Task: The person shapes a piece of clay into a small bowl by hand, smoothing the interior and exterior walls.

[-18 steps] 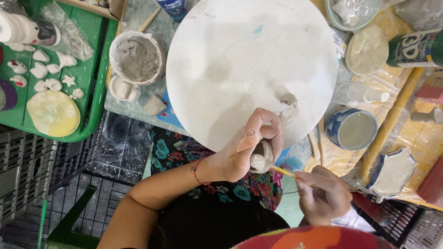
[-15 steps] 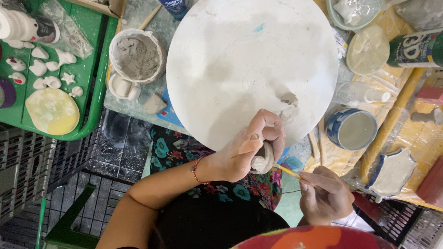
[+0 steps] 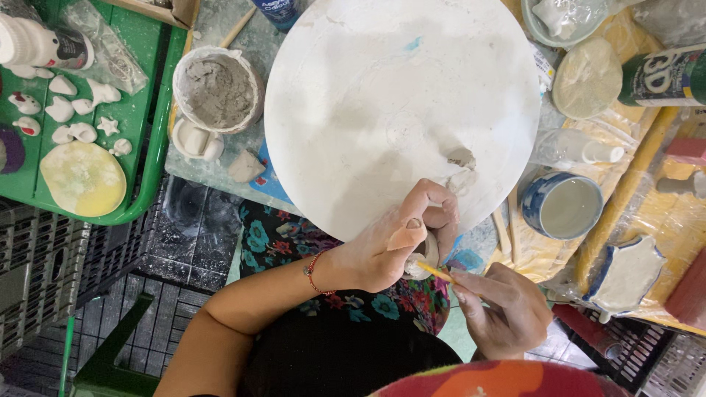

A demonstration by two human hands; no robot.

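Observation:
My left hand (image 3: 393,242) grips a small pale clay piece (image 3: 426,254) at the near edge of a large round white board (image 3: 382,95). My right hand (image 3: 504,309) holds a thin yellow-handled tool (image 3: 434,272) whose tip touches the clay piece. Both hands are smeared with clay. A few small lumps of grey clay (image 3: 462,165) lie on the board just beyond my left fingers. A red thread bracelet (image 3: 312,272) circles my left wrist.
A bowl of grey clay (image 3: 217,88) stands left of the board. A green tray (image 3: 147,147) at far left holds small white clay shapes and a yellow disc (image 3: 82,179). A blue-patterned cup of cloudy water (image 3: 562,206), a clay-filled dish (image 3: 625,272) and a can (image 3: 665,73) stand at right.
Both hands have stayed in place. The fingers have only shifted slightly around the clay piece and the tool.

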